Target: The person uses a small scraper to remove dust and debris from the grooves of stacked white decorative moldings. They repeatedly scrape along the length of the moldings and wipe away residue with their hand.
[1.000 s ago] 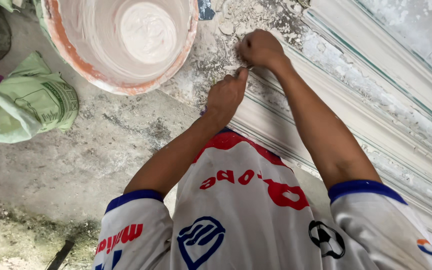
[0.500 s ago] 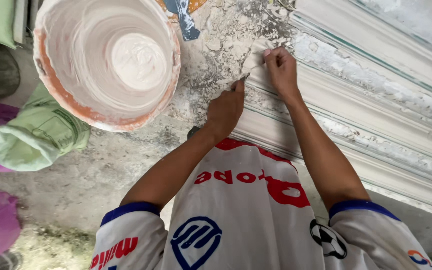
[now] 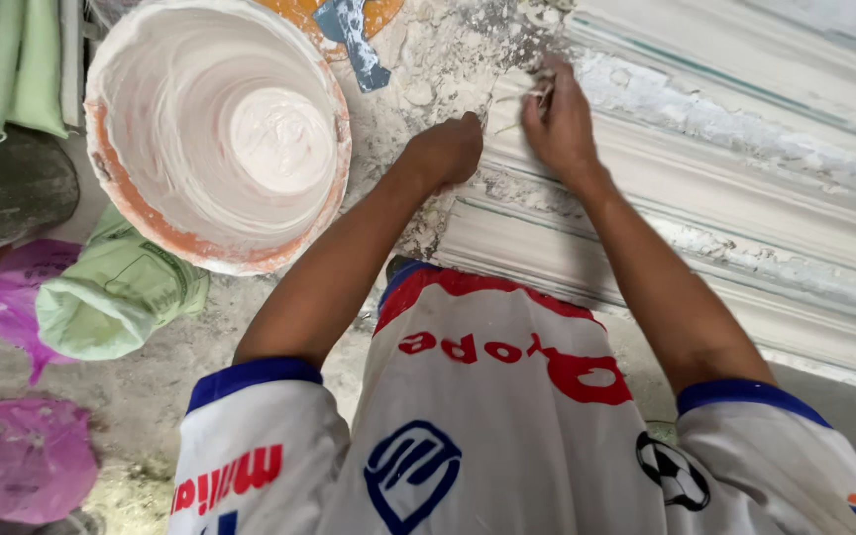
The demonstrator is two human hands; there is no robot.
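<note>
A long white plaster moulding (image 3: 745, 208) lies on the dusty floor and runs off to the right. My left hand (image 3: 448, 149) is curled into a loose fist and rests against the moulding's crumbly near end. Just beyond it, my right hand (image 3: 559, 121) presses on the top of the moulding and pinches a small tuft of pale fibre strands (image 3: 537, 87) caked with plaster. Loose plaster crumbs (image 3: 428, 69) lie scattered around both hands.
A large bucket (image 3: 111, 198) coated with white plaster stands at the left. A blue-handled scraper (image 3: 354, 35) lies on an orange lid behind it. A green sack (image 3: 116, 292) and pink plastic bags (image 3: 32, 456) lie at the lower left.
My head has tilted, so the bucket sits lower and further right in view. Both hands stay at the moulding's end; the right hand has shifted slightly and now pinches fibre strands.
</note>
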